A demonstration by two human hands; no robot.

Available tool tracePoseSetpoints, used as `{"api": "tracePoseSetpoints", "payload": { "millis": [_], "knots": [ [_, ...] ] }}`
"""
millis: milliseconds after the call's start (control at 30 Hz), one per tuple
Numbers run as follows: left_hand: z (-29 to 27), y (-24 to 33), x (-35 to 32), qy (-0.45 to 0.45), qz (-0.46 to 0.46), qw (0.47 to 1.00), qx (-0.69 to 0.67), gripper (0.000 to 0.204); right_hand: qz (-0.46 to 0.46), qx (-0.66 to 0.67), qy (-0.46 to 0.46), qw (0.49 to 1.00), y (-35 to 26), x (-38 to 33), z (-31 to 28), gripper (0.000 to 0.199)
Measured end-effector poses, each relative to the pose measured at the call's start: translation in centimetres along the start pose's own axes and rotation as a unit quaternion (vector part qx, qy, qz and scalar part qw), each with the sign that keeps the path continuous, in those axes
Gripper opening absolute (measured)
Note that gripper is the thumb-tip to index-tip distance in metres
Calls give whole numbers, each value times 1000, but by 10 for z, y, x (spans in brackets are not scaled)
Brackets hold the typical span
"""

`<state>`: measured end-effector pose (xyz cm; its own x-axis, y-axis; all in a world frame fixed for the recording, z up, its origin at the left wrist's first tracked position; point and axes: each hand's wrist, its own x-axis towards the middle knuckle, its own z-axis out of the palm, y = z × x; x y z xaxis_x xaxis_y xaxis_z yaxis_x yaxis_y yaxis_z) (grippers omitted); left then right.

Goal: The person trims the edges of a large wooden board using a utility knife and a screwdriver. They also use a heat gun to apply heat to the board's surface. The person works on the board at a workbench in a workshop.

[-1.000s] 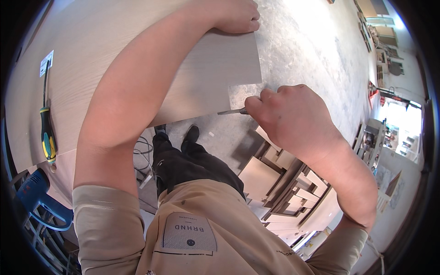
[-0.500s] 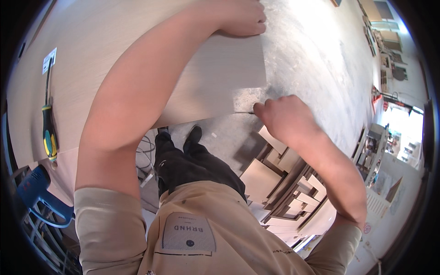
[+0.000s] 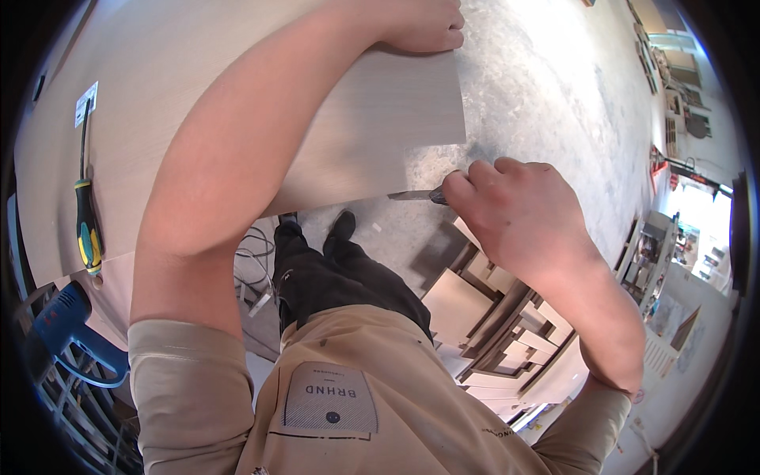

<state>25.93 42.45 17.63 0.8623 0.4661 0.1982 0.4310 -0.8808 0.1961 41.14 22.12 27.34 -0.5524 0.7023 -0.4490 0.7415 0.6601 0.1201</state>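
Note:
A large pale wood-faced board point(image 3: 360, 134) lies before me, with a rectangular notch at its near right corner. Beside that notch my right hand point(image 3: 518, 210) is closed round a utility knife point(image 3: 416, 195). Its thin blade points left, by the board's near edge; most of the handle is hidden in my fist. Whether the blade touches the board I cannot tell. Farther off, my left hand point(image 3: 423, 28) rests on the board with its fingers curled at the right edge. My left forearm crosses over the board.
A screwdriver point(image 3: 87, 226) with a green and yellow handle lies at left, its tip on a white label point(image 3: 85, 107). Below it hangs a blue heat gun point(image 3: 67, 321). Several wood offcuts point(image 3: 514, 332) are stacked at lower right. A cable point(image 3: 252, 253) lies near my feet.
The knife blade has turned from edge-on to showing its flat side. My right hand has rolled and come slightly nearer. The left hand keeps its place on the board.

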Motion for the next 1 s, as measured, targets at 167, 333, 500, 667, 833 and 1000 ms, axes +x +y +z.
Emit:
{"api": "tracePoseSetpoints", "payload": {
  "millis": [167,333,500,667,833,1000],
  "knots": [
    [3,0,3,-4,-13,1000,-4,41,-4,-4,24,1000,-1,0,-2,11],
    [0,1,3,-14,-17,1000,-1,41,2,-25,17,1000,-7,-2,-8,12],
    [0,2,4,-16,-23,1000,-3,41,-4,-7,12,1000,-9,0,-16,12],
    [-1,0,3,-27,-13,999,13,42,-4,-5,3,1000,-8,4,-18,10],
    [2,-1,4,-26,-17,999,9,42,-7,-15,-11,1000,-8,6,-14,10],
    [5,-1,4,-14,-23,1000,3,43,0,-13,0,1000,-8,7,-8,9]
  ]
}}
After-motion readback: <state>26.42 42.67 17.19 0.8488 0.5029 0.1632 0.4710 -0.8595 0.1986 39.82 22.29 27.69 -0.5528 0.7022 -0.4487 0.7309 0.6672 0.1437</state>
